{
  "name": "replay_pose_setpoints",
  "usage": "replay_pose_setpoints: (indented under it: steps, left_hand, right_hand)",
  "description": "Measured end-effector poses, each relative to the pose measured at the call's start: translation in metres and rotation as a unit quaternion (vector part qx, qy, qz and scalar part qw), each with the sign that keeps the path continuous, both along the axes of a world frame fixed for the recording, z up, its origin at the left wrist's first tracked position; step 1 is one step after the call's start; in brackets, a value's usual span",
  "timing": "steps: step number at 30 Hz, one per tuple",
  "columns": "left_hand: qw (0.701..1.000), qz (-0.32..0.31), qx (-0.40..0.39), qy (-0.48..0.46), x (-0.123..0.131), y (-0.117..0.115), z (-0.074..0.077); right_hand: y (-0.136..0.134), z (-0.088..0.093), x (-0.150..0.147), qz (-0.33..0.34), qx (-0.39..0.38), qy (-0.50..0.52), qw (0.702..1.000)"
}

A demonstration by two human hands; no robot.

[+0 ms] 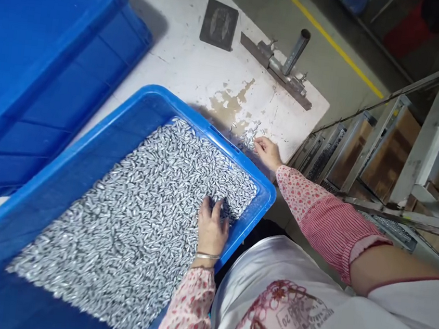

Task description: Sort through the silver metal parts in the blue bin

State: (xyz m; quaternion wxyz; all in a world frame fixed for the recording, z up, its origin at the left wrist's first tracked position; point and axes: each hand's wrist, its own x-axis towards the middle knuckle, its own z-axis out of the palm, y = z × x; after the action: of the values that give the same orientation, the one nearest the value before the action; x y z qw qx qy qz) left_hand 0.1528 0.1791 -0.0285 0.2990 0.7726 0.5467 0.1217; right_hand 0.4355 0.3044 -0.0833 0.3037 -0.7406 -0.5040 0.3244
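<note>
White table (197,73), two blue crates (163,101), two hands (211,230)

The person wears a white apron (292,298) printed with a dark red flower design and lettering. Over each forearm sits a pink oversleeve with small red flowers (188,308); the right one joins a red-and-white striped cuff (334,224). A thin silver bangle (206,256) circles the left wrist.
</note>
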Motion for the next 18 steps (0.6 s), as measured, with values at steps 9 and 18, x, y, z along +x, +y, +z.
replay_pose_setpoints:
  steps: [9,18]
  left_hand:
    - [0.991,0.130,-0.025,0.007,0.009,0.069,0.011]
    - [0.975,0.189,-0.027,0.113,0.014,0.128,-0.007]
  right_hand:
    - [-0.005,-0.005,-0.014,-0.027,0.057,-0.081,0.995]
    - [-0.005,-0.006,-0.019,-0.035,0.052,-0.110,0.992]
